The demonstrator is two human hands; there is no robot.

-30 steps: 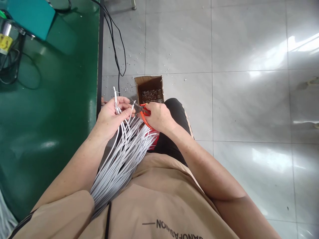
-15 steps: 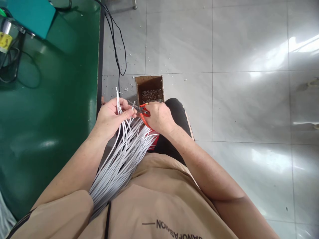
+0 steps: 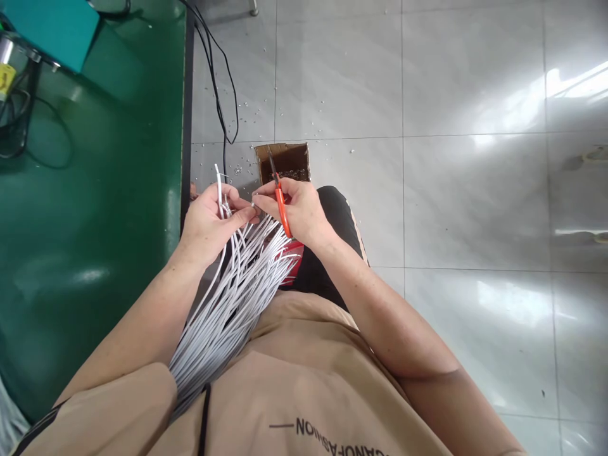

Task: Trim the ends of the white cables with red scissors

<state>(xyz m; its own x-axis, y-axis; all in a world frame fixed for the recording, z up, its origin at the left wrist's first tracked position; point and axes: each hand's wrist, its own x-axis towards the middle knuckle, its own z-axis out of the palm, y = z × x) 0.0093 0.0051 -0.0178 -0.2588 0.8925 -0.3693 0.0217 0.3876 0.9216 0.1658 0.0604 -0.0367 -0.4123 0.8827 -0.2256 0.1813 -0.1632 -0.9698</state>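
Observation:
My left hand (image 3: 212, 221) is closed on a few white cables (image 3: 219, 183) whose ends stick up past its fingers; its thumb and fingertip pinch one cable end. My right hand (image 3: 298, 208) meets it there, thumb and forefinger at the same cable tip. Held in my right hand is a pair of cutting pliers (image 3: 282, 206) with red-orange handles, its dark jaws pointing away over the box. A thick bundle of white cables (image 3: 223, 335) lies across my lap below both hands. What exactly the right fingertips pinch is too small to make out.
An open cardboard box (image 3: 306, 162) with small clippings inside stands past my hands. More clippings (image 3: 237, 170) litter the tiled floor (image 3: 465, 202). At left is a green table (image 3: 118, 209) bearing a teal box (image 3: 54, 31). Black cords (image 3: 215, 82) hang beside its edge.
The pliers have swung away from the cable end and now point forward in my right hand. My right thumb and forefinger have come to the cable tip. My left hand keeps its grip.

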